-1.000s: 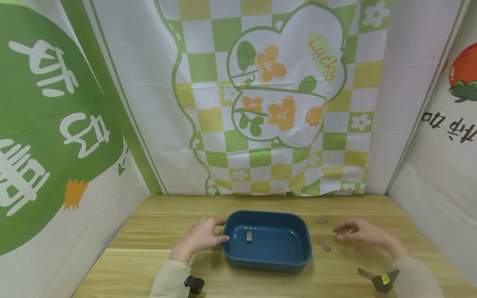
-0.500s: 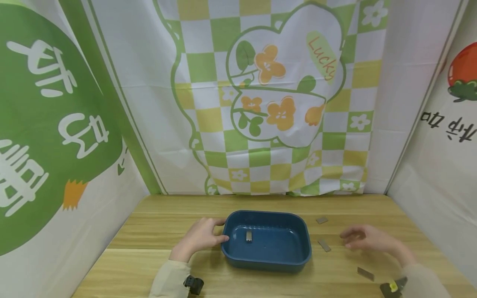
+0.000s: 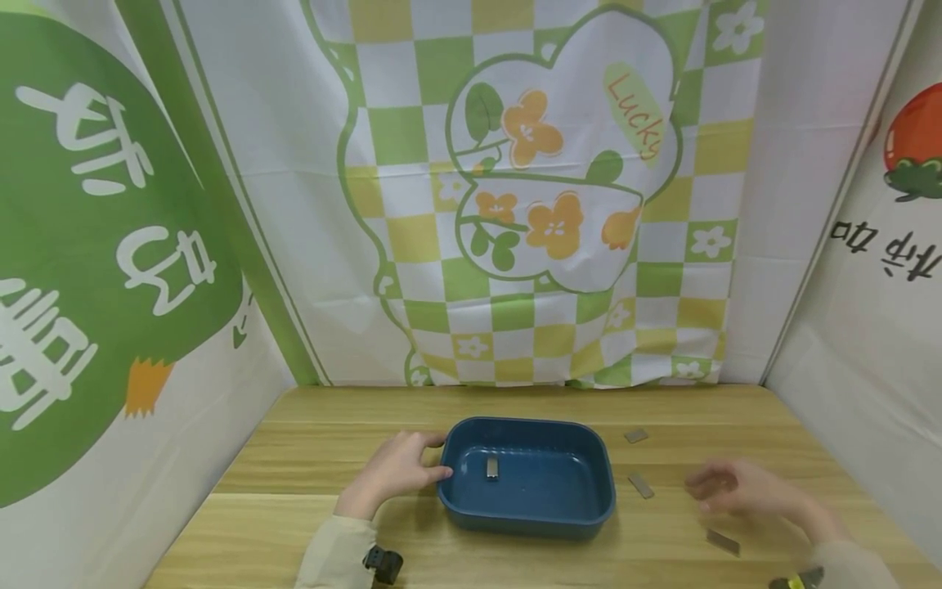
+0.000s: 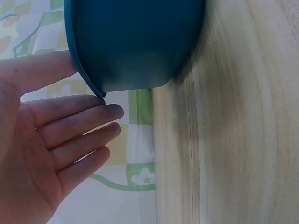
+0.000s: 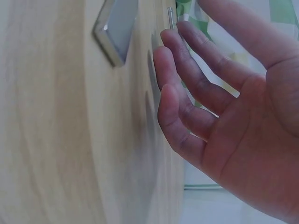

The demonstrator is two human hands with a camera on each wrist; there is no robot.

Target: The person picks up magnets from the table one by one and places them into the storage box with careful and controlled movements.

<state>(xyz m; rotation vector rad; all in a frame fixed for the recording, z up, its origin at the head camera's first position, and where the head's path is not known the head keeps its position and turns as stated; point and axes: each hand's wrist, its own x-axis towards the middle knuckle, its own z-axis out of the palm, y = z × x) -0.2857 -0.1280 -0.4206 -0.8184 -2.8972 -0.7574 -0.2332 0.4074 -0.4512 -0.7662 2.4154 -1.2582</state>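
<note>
A dark blue rectangular tub (image 3: 526, 528) stands on the table, with a small shiny silver block (image 3: 492, 467) lying inside. My left hand (image 3: 393, 470) is at its left end, thumb and index finger touching the rim; in the left wrist view the fingers look straight. On the right, my right hand (image 3: 743, 491) hovers over the table, fingers loosely bent, nothing held. Below it lies a flat silver-grey block (image 3: 723, 541), and two more flat blocks, a nearer one (image 3: 641, 486) and a farther one (image 3: 636, 436), lie between tub and hand. Up close, one block (image 5: 117, 30) looks like smooth metal.
The wooden table (image 3: 294, 540) runs back to a checked green and yellow cloth (image 3: 515, 327). Printed cloth walls close off the left and right sides. A dark wrist device (image 3: 383, 564) sits on the left sleeve, another (image 3: 798, 580) on the right.
My right hand has drawn back to the right and nearer to me, fully uncovering the block below it. The left hand, the tub and the blocks have stayed in place.
</note>
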